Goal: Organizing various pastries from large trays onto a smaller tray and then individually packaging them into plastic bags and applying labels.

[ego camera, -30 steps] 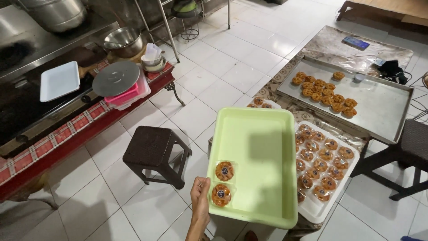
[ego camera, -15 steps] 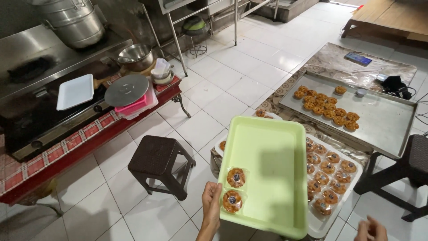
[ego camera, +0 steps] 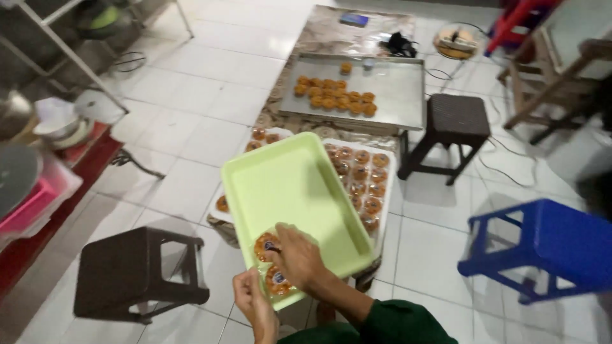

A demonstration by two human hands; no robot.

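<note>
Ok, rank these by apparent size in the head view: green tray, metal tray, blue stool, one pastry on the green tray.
1. Green tray, though nearness to the camera inflates it.
2. Metal tray and blue stool look alike; unsure.
3. Pastry, smallest.

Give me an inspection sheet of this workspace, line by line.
Surface: green tray, tilted, above a white tray of pastries.
Job's things: two packaged pastries at the green tray's near end.
Clutter: metal tray with pastries, dark stools, blue stool.
Grippers: left hand holds the green tray's edge; right hand rests on the packaged pastries.
Cables: black cords on the floor tiles.
Surroundings: red-covered table with bowls.
</note>
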